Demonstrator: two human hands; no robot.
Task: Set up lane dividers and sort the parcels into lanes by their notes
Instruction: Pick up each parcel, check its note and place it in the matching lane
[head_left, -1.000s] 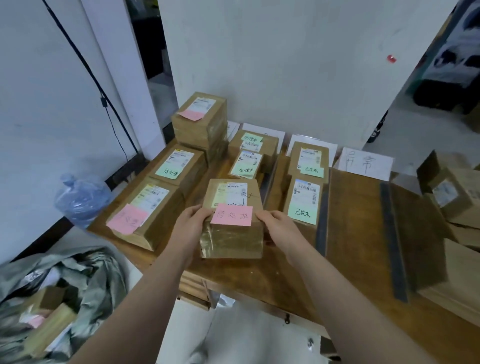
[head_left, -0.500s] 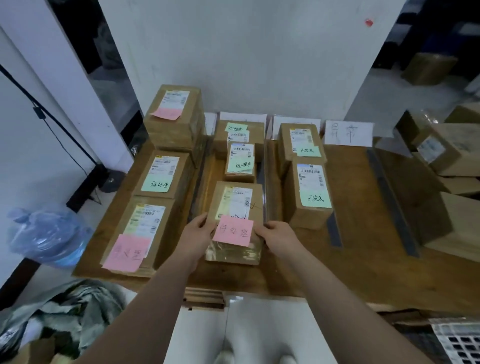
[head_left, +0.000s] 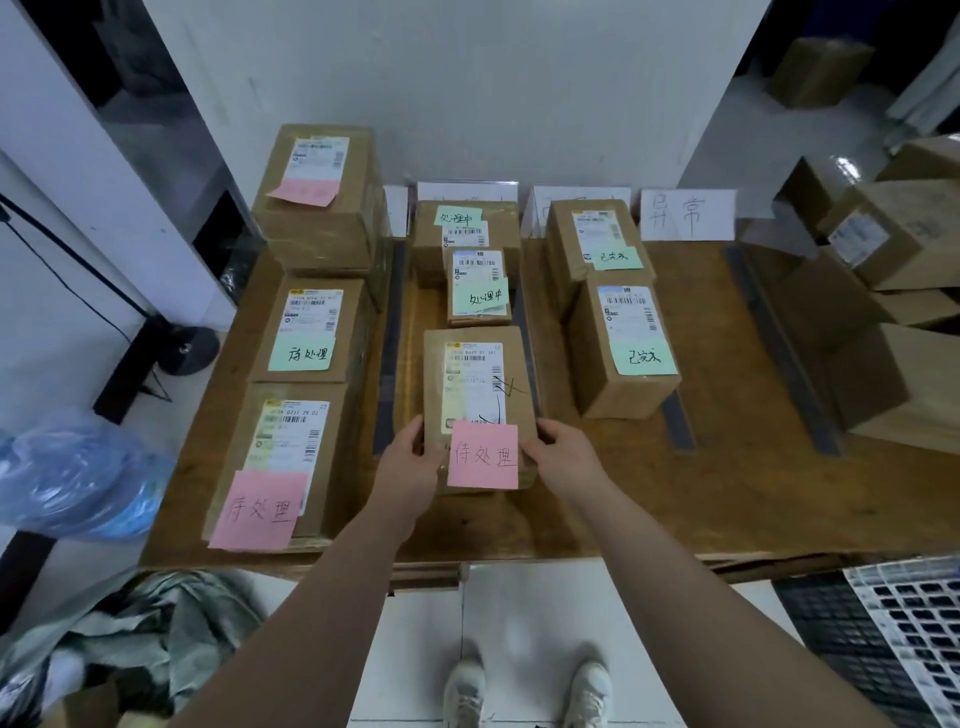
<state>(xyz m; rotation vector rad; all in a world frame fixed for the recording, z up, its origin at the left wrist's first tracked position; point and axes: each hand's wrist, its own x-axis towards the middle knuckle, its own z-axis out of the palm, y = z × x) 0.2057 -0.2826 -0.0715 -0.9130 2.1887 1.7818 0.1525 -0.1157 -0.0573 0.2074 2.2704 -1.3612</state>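
Note:
A brown parcel with a pink note (head_left: 480, 395) lies in the second lane of the wooden table (head_left: 597, 509). My left hand (head_left: 410, 462) grips its near left corner and my right hand (head_left: 563, 457) grips its near right corner. Two parcels with green notes (head_left: 478, 286) lie behind it. The left lane holds three parcels (head_left: 301, 338), two with pink notes and one with a green note. Two parcels with green notes (head_left: 618, 332) fill the third lane. Dark strip dividers (head_left: 387, 358) (head_left: 675, 426) (head_left: 779, 348) run between the lanes. White lane signs (head_left: 688, 214) stand at the back.
More cardboard boxes (head_left: 883, 291) are stacked at the table's right end. A blue plastic bag (head_left: 78, 478) and a grey-green heap (head_left: 156, 623) lie on the floor to the left. A dark crate (head_left: 883, 639) sits at lower right. My shoes (head_left: 524, 691) stand below the table edge.
The camera has tilted down and shifted so the table is seen more from above. Both hands still hold the pink-note parcel in the second lane; it now lies flatter on the table.

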